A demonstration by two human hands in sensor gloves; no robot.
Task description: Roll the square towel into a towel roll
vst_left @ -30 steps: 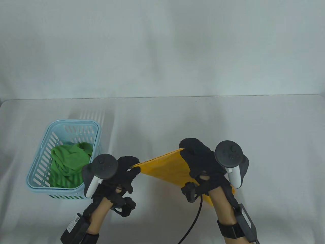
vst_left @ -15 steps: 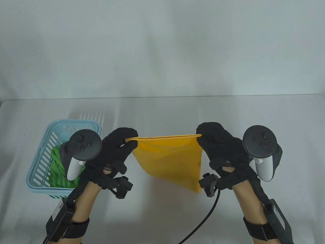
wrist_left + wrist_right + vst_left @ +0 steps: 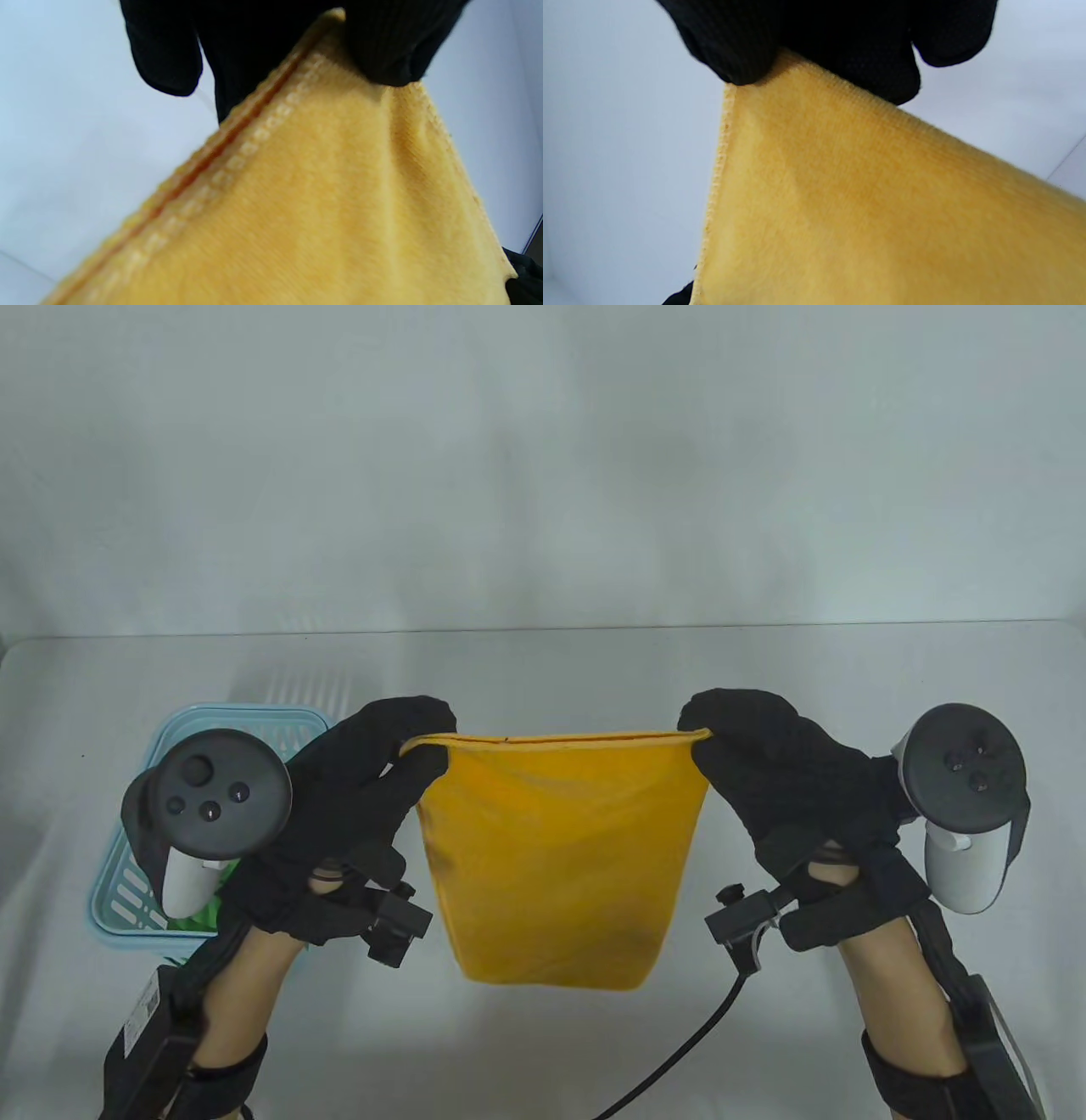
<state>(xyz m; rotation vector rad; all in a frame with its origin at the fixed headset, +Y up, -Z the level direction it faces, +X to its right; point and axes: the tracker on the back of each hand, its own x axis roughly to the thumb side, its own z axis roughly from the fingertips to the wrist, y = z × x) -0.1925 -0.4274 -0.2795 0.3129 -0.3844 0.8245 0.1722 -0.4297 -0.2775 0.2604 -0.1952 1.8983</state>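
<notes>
Now | hands (image 3: 560, 780) pinch towel (image 3: 556, 857) corners | seemingly hanging unrolled

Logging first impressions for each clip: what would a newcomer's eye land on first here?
The yellow towel hangs spread in mid-air at the centre of the table view, its top edge stretched between the left hand and the right hand, each pinching a corner. Next, the light blue basket at the left, mostly hidden behind the left hand, with a bit of green cloth showing inside.
</notes>
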